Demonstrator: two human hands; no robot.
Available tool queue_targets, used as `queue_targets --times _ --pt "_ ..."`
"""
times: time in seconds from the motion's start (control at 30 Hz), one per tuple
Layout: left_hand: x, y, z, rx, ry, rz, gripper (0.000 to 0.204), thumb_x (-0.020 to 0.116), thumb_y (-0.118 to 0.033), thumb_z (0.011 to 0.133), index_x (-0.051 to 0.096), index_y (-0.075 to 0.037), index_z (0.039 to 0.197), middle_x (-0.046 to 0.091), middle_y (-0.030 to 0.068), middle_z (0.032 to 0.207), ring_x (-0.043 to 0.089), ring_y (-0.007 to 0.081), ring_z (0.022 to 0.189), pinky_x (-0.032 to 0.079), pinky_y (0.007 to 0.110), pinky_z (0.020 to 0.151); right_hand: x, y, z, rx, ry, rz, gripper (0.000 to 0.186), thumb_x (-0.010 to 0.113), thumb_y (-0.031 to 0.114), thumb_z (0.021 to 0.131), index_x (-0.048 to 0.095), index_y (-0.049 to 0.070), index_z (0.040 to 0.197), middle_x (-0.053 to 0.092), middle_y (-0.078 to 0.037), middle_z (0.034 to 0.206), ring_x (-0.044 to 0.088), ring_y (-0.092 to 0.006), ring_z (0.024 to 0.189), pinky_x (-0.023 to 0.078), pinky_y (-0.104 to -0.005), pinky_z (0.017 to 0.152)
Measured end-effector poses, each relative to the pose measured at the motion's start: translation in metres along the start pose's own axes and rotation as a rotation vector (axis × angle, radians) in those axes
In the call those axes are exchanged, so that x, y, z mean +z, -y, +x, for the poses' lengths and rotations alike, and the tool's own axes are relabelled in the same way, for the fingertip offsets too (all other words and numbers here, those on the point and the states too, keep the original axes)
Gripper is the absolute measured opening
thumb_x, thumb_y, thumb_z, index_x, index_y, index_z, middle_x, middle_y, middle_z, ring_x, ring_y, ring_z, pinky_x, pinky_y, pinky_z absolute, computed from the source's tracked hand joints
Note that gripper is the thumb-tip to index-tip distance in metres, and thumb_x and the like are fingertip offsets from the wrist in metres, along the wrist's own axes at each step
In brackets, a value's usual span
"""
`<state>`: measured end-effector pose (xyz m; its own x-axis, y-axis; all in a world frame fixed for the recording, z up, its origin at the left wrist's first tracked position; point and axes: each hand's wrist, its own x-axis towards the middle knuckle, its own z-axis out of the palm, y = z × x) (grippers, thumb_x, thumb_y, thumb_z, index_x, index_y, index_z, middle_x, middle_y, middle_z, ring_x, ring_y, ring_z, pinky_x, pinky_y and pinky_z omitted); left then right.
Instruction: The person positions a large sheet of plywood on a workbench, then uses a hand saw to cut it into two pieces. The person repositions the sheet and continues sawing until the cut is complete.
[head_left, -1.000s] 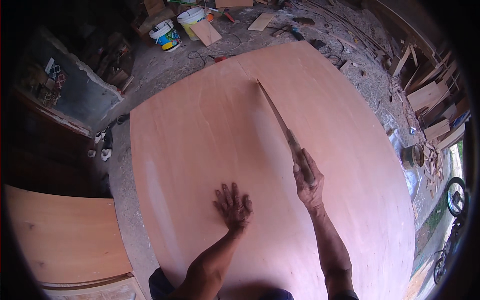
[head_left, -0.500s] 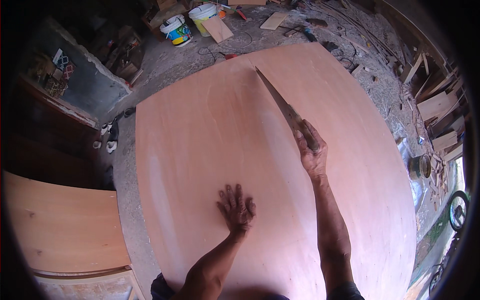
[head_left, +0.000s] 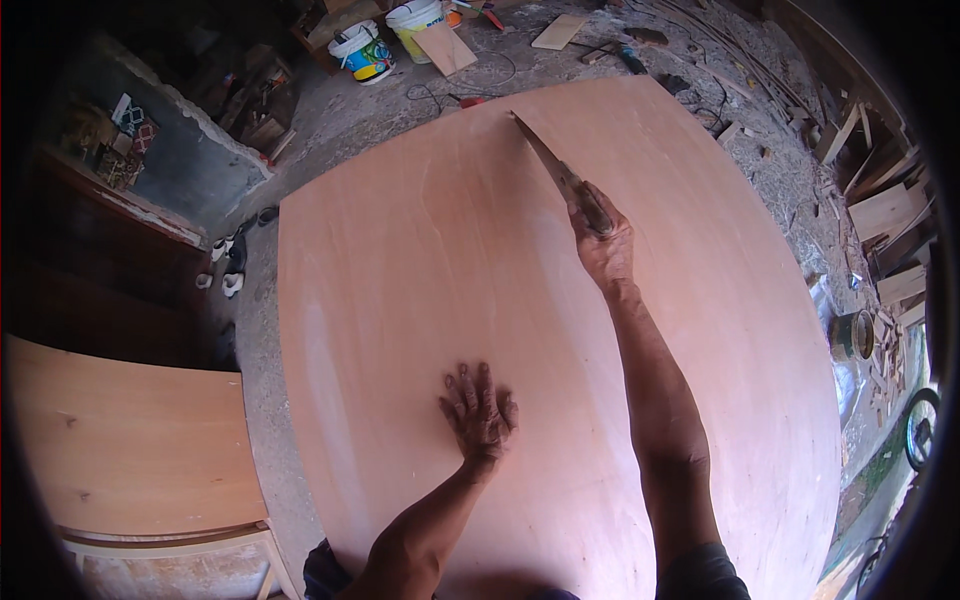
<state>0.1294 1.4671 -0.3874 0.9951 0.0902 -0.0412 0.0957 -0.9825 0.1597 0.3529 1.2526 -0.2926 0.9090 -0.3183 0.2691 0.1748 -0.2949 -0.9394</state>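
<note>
A large plywood sheet (head_left: 400,270) spreads out in front of me. My left hand (head_left: 480,415) lies flat on it with the fingers spread, holding nothing. Farther off and to the right, my right hand (head_left: 604,245) is wrapped round the handle of a handsaw (head_left: 545,158). The blade points away from me and to the left, its tip close to the sheet's far edge. Whether the teeth sit in a cut along that edge I cannot tell.
Beyond the sheet stand two plastic buckets (head_left: 361,52), with loose boards (head_left: 558,32) and a cable on the floor. At left is another wooden panel (head_left: 130,440); sandals (head_left: 230,285) lie past it. Scrap wood (head_left: 890,212) and a metal can (head_left: 851,335) are at right.
My right hand has pushed the handsaw forward and a little left, toward the sheet's far edge. My left hand stays flat on the plywood. The view has shifted slightly.
</note>
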Motion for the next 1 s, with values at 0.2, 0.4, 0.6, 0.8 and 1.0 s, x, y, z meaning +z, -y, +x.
queue_targets --times 0.2,0.4,0.6,0.8,1.0 --pt "-0.002 0.01 -0.005 0.002 -0.03 -0.004 0.07 0.045 -0.046 0.099 0.026 -0.012 0.158 0.014 0.0225 0.165 0.009 0.0477 0.151 0.008 0.068 0.117 -0.043 -0.009 -0.064 -0.079 0.004 -0.046 0.038 0.068 0.02 0.096 0.061 0.004 0.13 0.072 -0.01 0.116 0.068 -0.0152 0.101 0.052 -0.0285 0.09" --pt "0.001 0.002 -0.003 0.007 -0.024 0.001 0.07 0.046 -0.046 0.099 0.027 -0.012 0.158 0.015 0.023 0.164 0.012 0.0472 0.151 0.01 0.068 0.116 -0.019 0.001 -0.01 -0.01 0.015 -0.087 0.041 0.071 0.021 0.094 0.062 0.004 0.13 0.073 -0.014 0.111 0.068 -0.016 0.1 0.052 -0.0299 0.088" --pt "-0.003 0.011 -0.007 0.001 -0.017 -0.005 0.07 0.045 -0.045 0.1 0.025 -0.012 0.159 0.013 0.0233 0.165 0.009 0.048 0.151 0.008 0.068 0.117 -0.011 -0.016 -0.022 -0.042 0.045 -0.019 0.041 0.072 0.019 0.093 0.062 0.004 0.13 0.074 -0.014 0.11 0.069 -0.0172 0.098 0.053 -0.0309 0.088" --pt "-0.002 0.01 -0.003 0.008 -0.028 -0.031 0.07 0.046 -0.044 0.099 0.026 -0.011 0.158 0.015 0.0245 0.164 0.01 0.0487 0.151 0.007 0.069 0.116 -0.033 -0.011 -0.053 -0.068 0.012 -0.103 0.039 0.07 0.019 0.094 0.062 0.005 0.13 0.073 -0.014 0.111 0.069 -0.0184 0.097 0.053 -0.0315 0.087" --pt "-0.001 -0.004 0.0 0.059 -0.064 -0.036 0.068 0.045 -0.043 0.1 0.028 -0.011 0.158 0.018 0.024 0.163 0.012 0.0476 0.151 0.007 0.068 0.117 0.002 -0.043 0.037 -0.095 0.0 -0.043 0.037 0.069 0.022 0.095 0.063 0.005 0.128 0.073 -0.014 0.107 0.069 -0.017 0.097 0.053 -0.0305 0.086"
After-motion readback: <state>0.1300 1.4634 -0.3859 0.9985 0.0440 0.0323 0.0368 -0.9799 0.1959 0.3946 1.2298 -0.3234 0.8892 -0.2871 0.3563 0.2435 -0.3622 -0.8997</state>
